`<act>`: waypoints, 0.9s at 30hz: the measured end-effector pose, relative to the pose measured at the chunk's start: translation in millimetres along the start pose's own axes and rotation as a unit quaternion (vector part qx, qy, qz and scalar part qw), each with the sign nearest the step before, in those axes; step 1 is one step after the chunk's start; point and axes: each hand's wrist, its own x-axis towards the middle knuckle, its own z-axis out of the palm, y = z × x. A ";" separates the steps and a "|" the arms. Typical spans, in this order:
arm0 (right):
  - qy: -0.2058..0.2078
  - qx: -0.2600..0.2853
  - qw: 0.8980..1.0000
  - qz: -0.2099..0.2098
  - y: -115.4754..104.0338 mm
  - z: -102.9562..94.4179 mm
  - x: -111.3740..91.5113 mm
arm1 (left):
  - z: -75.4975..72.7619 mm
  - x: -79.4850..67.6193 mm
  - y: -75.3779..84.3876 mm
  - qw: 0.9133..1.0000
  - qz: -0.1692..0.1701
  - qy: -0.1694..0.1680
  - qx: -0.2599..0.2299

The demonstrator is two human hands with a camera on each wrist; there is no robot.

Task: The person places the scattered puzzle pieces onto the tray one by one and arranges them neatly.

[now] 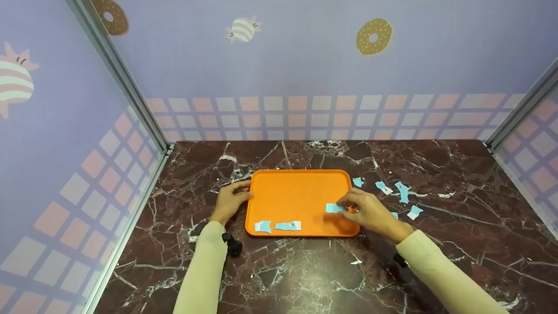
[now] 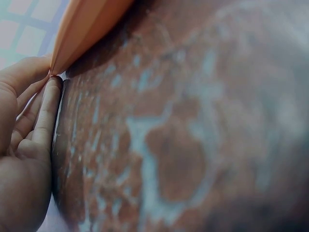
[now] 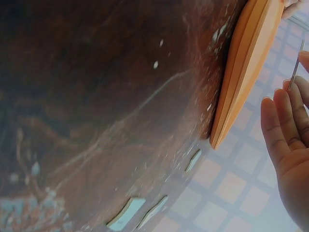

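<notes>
An orange tray (image 1: pixel 301 187) lies on the marbled table, its near left holding two light-blue puzzle pieces (image 1: pixel 263 226). At the tray's left edge, my left hand (image 1: pixel 229 201) grips the rim; the left wrist view has thumb and fingertips right at the orange rim (image 2: pixel 89 29). My right hand (image 1: pixel 368 211) pinches another light-blue puzzle piece (image 1: pixel 335 208) above the right part of the tray. Seen edge-on in the right wrist view, that piece (image 3: pixel 297 65) is a thin flat card between thumb and fingertips.
Right of the tray, several loose blue puzzle pieces (image 1: pixel 402 192) are scattered on the table (image 1: pixel 471 244), one partly hidden by the right hand. A small white scrap (image 1: pixel 356 262) or marking shows in front of the tray. Patterned walls (image 1: pixel 301 65) enclose the back and sides.
</notes>
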 end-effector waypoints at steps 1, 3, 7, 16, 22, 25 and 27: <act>-0.002 0.000 1.000 -0.001 -0.7 1.2 0.3 | -0.1 -0.1 0.0 1.000 -0.001 -0.001 -0.002; -0.006 0.006 1.000 -0.002 -2.4 3.4 0.9 | -0.3 -0.5 0.2 1.000 -0.002 -0.002 -0.005; -0.014 0.014 1.000 -0.007 -4.7 7.7 1.5 | -0.6 -1.0 0.3 1.000 -0.003 -0.002 -0.008; -0.018 0.005 1.000 -0.020 -7.2 16.5 3.5 | 0.3 0.9 -0.6 1.000 0.001 0.003 -0.004; -0.035 0.007 0.999 -0.019 -11.2 20.8 4.9 | -0.6 -1.3 0.1 1.000 -0.003 0.000 -0.003; -0.038 0.003 0.999 -0.023 -11.6 22.9 5.2 | -0.5 -1.1 -0.2 1.000 -0.002 -0.001 -0.003; -0.041 0.000 0.999 -0.022 -11.8 24.0 5.3 | -0.6 -1.3 0.1 1.000 -0.002 -0.002 -0.001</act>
